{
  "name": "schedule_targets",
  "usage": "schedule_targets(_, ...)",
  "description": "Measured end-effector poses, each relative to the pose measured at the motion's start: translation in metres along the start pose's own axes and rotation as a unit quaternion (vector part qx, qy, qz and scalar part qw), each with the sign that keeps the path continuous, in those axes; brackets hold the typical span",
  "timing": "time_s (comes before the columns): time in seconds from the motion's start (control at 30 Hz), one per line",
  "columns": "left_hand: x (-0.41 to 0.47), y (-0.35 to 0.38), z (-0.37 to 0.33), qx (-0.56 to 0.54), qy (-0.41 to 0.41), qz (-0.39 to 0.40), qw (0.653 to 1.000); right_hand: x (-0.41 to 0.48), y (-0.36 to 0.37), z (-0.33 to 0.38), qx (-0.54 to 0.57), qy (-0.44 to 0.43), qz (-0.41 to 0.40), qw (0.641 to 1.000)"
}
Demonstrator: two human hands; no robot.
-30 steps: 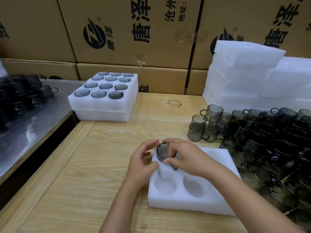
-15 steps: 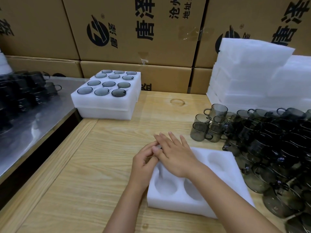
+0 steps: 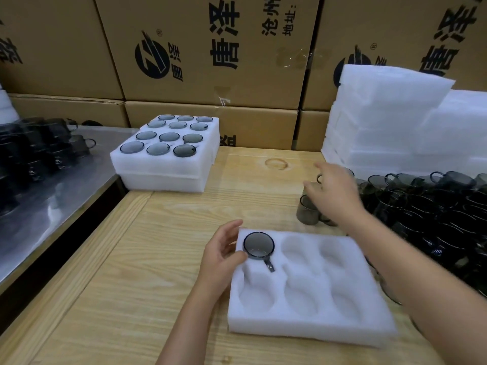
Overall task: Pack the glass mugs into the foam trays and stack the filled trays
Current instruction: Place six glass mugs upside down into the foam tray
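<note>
1. While one mug (image 3: 258,245) sits in the far-left pocket of the foam tray (image 3: 303,325), the other five pockets are bare, so I judge the packing of this tray to be only just begun.
2. The left hand (image 3: 224,251) rests at the tray's far-left corner. Its thumb lies on the foam just beside the mug's rim, and its fingers are loosely curved and grip nothing.
3. The right hand (image 3: 334,193) is stretched out over the nearest of the loose mugs (image 3: 421,206) on the right of the table (image 3: 131,259). Its fingers are spread and it is blurred. It holds nothing, as far as can be seen.
4. The step in hand looks like fetching the second mug.
5. The next move calls for taking one mug from the crowded group without knocking its neighbours. It then goes mouth up into a free pocket, with its handle turned to meet the notch in the foam.
6. The seated mug stands upright with its long axis vertical and its open mouth facing up. Its handle points toward the person and a little to the right, and lies in the groove between the far and near pockets.
7. The filled trays (image 3: 166,164) are stacked well apart, at the table's far-left corner.
</note>
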State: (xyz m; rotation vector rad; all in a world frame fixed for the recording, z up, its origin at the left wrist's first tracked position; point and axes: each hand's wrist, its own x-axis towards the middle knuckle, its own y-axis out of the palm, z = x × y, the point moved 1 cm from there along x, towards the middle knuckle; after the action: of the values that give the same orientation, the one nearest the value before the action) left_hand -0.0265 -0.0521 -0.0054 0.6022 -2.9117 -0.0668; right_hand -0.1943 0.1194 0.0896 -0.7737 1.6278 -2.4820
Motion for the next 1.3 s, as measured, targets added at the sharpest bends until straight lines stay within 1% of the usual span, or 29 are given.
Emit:
schedule_targets(0.07, 0.001, -0.003, -0.001, -0.003, 0.006, -0.022, 1.0, 0.025, -0.007, -0.022, -0.113, 0.066, 0.044, 0.99)
schedule_targets(0.13, 0.003, -0.007, -0.003, -0.01, 0.008, -0.041, 0.999, 0.041, -0.007, -0.037, -0.181, 0.104, 0.098, 0.973)
schedule_targets(0.3, 0.007, -0.021, -0.004, -0.054, -0.015, -0.053, 0.997, 0.065, 0.003, -0.049, -0.242, 0.143, 0.14, 0.949)
schedule_targets(0.43, 0.007, -0.022, -0.004, -0.061, -0.029, -0.053, 0.996, 0.073, 0.008, -0.053, -0.285, 0.133, 0.127, 0.941)
schedule_targets(0.5, 0.006, -0.019, -0.005, -0.035, -0.026, -0.041, 0.998, 0.074, 0.005, -0.055, -0.267, 0.128, 0.122, 0.947)
schedule_targets(0.57, 0.004, -0.018, -0.007, -0.018, -0.026, -0.033, 0.999, 0.073, -0.002, -0.053, -0.208, 0.117, 0.104, 0.966)
schedule_targets(0.6, 0.003, -0.018, -0.008, -0.009, -0.029, -0.028, 0.999, 0.071, -0.007, -0.049, -0.155, 0.102, 0.088, 0.979)
schedule_targets(0.67, 0.002, -0.018, -0.014, 0.037, -0.021, -0.027, 0.999, 0.06, -0.018, -0.037, -0.001, 0.057, 0.066, 0.996)
schedule_targets(0.7, 0.001, -0.017, -0.018, 0.073, -0.003, -0.033, 0.997, 0.052, -0.025, -0.029, 0.07, 0.024, 0.074, 0.995)
schedule_targets(0.73, 0.002, -0.017, -0.024, 0.108, 0.02, -0.042, 0.993, 0.043, -0.033, -0.021, 0.117, -0.019, 0.095, 0.988)
schedule_targets(0.8, 0.007, -0.015, -0.037, 0.156, 0.068, -0.046, 0.984, 0.021, -0.043, -0.005, 0.165, -0.102, 0.168, 0.967)
schedule_targets(0.83, 0.01, -0.013, -0.043, 0.167, 0.082, -0.025, 0.982, 0.008, -0.046, 0.002, 0.176, -0.132, 0.204, 0.954)
schedule_targets(0.9, 0.017, -0.004, -0.052, 0.171, 0.069, 0.057, 0.981, -0.014, -0.047, 0.014, 0.19, -0.173, 0.255, 0.932)
schedule_targets(0.97, 0.022, 0.009, -0.057, 0.198, 0.048, 0.135, 0.97, -0.03, -0.046, 0.022, 0.21, -0.199, 0.286, 0.914)
schedule_targets(1.0, 0.024, 0.015, -0.056, 0.212, 0.049, 0.151, 0.964, -0.034, -0.045, 0.025, 0.216, -0.211, 0.296, 0.906)
schedule_targets(1.1, 0.026, 0.024, -0.051, 0.227, 0.053, 0.132, 0.963, -0.041, -0.042, 0.026, 0.199, -0.232, 0.314, 0.899)
schedule_targets(1.2, 0.024, 0.025, -0.046, 0.253, 0.051, 0.12, 0.959, -0.044, -0.037, 0.021, 0.19, -0.211, 0.341, 0.896)
schedule_targets(1.3, 0.021, 0.028, -0.044, 0.267, 0.044, 0.117, 0.955, -0.046, -0.034, 0.019, 0.172, -0.211, 0.36, 0.892)
